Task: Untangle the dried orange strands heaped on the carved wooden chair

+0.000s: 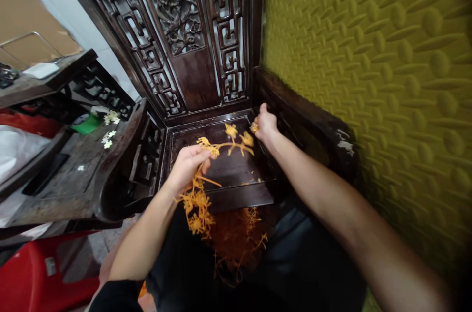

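Observation:
My left hand (191, 165) is closed around an orange artificial-looking flower sprig (232, 143), whose stem and petals stick out to the right over the dark wooden chair seat (224, 169). Below that hand hangs a bunch of more orange flowers (197, 211). Farther right, my right hand (264, 125) is closed near the seat's back right corner, with a small yellow-orange piece (254, 127) showing at its fingers. Orange stems and sprigs (239, 258) lie low between my legs, partly in shadow.
A carved wooden chair back (195, 76) rises behind the seat. Yellow textured padding (368, 56) covers the right wall. At left stand a wooden side table (66, 189) with white blossoms (107, 140) and a green object (86, 124), and a red plastic stool (37, 272).

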{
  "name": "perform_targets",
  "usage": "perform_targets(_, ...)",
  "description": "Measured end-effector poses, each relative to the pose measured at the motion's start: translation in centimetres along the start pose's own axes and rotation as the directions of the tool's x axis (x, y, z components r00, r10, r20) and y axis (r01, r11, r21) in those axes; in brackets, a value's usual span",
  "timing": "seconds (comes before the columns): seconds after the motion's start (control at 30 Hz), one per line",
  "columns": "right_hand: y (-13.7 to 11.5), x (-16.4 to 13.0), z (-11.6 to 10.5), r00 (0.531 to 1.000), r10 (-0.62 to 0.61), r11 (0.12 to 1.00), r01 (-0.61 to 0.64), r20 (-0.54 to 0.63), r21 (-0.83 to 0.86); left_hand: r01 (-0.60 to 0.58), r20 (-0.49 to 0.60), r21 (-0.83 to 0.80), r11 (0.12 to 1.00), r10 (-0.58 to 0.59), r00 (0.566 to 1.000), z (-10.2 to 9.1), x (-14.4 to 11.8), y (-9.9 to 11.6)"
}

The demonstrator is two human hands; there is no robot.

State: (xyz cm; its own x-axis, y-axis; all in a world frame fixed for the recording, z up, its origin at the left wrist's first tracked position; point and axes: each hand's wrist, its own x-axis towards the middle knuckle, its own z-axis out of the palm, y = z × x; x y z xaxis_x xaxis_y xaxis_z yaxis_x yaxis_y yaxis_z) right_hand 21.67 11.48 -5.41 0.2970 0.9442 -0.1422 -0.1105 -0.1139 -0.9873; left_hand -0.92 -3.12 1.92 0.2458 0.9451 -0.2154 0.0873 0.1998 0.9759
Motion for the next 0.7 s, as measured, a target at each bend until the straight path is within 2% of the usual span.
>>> perform_targets(0.07,-0.6,-1.1,0.9,0.976,0.186,0.96,-0.206,0.117,0.191,0.014,-0.03,-0.072,0.997,-0.017,0.999,-1.2,0.9,-0.3)
perform_targets(0.13,-1.0,-2.7,2.1,0.891,0.338,0.814,-0.438,0.304,0.381,-0.011,-0.054,-0.175,0.985,0.002,0.999,-1.9,2.0,-0.8)
perform_targets(0.17,-1.2,-3.5,2.7,0.848,0.373,0.727,-0.519,0.376,0.45,-0.042,-0.058,-0.25,0.967,0.028,0.998,-1.9,2.5,-1.1)
perform_targets(0.23,-1.4,-5.0,3.5,0.815,0.385,0.605,-0.577,0.433,0.548,-0.087,-0.03,-0.42,0.903,0.082,0.996,-1.3,3.3,-1.6)
perform_targets(0.33,-1.5,-6.8,4.3,0.839,0.343,0.509,-0.544,0.422,0.667,-0.058,0.058,-0.597,0.8,0.116,0.992,0.8,4.4,-2.4)
perform_targets(0.4,-1.5,-7.8,4.7,0.855,0.314,0.497,-0.518,0.412,0.696,-0.033,0.084,-0.633,0.774,0.111,0.99,2.3,5.1,-2.8)
perform_targets(0.5,-1.6,-9.4,5.2,0.835,0.331,0.512,-0.549,0.438,0.66,-0.054,0.061,-0.625,0.779,0.118,0.991,3.8,5.9,-3.3)
perform_targets(0.6,-1.2,-10.9,5.6,0.822,0.314,0.519,-0.567,0.475,0.64,-0.087,0.011,-0.578,0.812,0.115,0.993,4.3,6.3,-3.4)
perform_targets(0.7,-0.3,-11.4,5.8,0.845,0.309,0.578,-0.532,0.437,0.619,-0.119,-0.033,-0.502,0.857,0.118,0.992,4.0,6.0,-3.2)
